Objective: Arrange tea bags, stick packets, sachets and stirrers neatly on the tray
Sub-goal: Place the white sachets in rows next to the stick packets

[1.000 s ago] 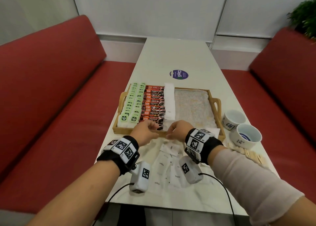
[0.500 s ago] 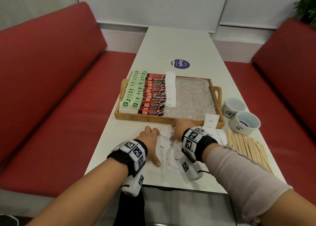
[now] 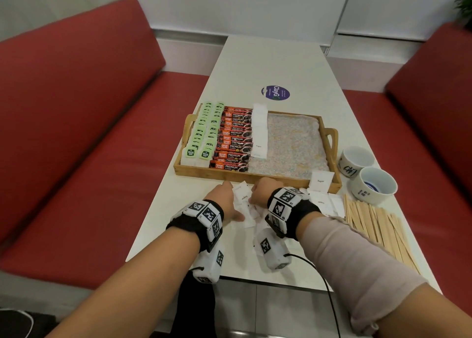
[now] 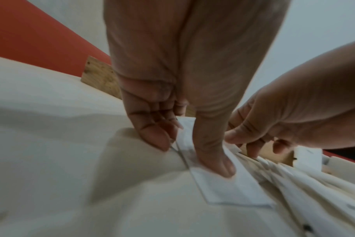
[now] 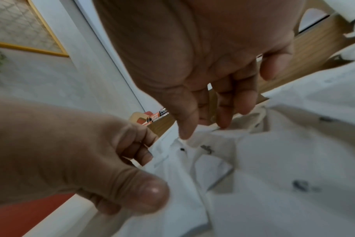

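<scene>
You had both hands down in the loose white sugar sachets (image 3: 244, 205) scattered on the table (image 3: 275, 64) just in front of the near rim of the tray (image 3: 255, 178). Your left hand (image 3: 224, 199) held a sachet, thumb pressed on its face and curled fingers (image 4: 152, 128) behind it. Your right hand (image 3: 263, 192) hung over the heap with fingers (image 5: 225, 112) bent, tips touching sachet edges; whether it had actually pinched one I could not tell.

On the tray, green tea bags (image 3: 201, 136) filled the left edge, red stick packets (image 3: 233, 139) ran beside them, and a column of sachets (image 3: 259, 130) stood next; the right half was bare liner. One sachet (image 3: 320, 182) leaned on the near right rim, and the stirrers (image 3: 375, 222) lay at the table's right edge beside two cups (image 3: 367, 176).

The risk, as I judged it, was that overlapping sachets would cling together, so you might lift several or drag neighbours toward the near table edge. Setting a crooked pinch down could also knock the finished column askew.
</scene>
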Demonstrator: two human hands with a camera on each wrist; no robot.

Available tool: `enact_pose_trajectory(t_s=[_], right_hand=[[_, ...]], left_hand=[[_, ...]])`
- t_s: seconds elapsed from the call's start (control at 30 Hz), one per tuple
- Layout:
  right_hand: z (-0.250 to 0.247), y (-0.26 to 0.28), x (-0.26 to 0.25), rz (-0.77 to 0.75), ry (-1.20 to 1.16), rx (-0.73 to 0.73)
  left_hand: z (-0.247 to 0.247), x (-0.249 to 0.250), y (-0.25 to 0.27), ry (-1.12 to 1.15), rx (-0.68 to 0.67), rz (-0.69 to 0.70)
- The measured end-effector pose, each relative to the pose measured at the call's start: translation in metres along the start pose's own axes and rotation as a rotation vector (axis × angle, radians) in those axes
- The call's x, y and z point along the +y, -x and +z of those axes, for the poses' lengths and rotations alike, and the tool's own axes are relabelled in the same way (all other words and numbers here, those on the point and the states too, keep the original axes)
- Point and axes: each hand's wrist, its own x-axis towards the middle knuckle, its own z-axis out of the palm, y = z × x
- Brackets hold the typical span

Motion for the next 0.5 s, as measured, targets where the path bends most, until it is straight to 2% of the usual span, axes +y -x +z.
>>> enact_pose_trajectory(t_s=[0.17, 0.27, 0.5], right_hand=[[-0.002, 0.002, -0.006, -0.046, 0.023, -0.013], [-0.006, 0.005, -0.004, -0.085, -0.015, -0.029], [-0.007, 0.003, -0.004, -0.069, -0.114, -0.041]], left_hand=[[-0.006, 0.004, -0.009, 0.015, -0.049, -0.058], [-0.009, 0.007, -0.014, -0.020, -0.096, -0.036], [-0.011, 0.011, -0.021, -0.041, -0.143, -0.075]])
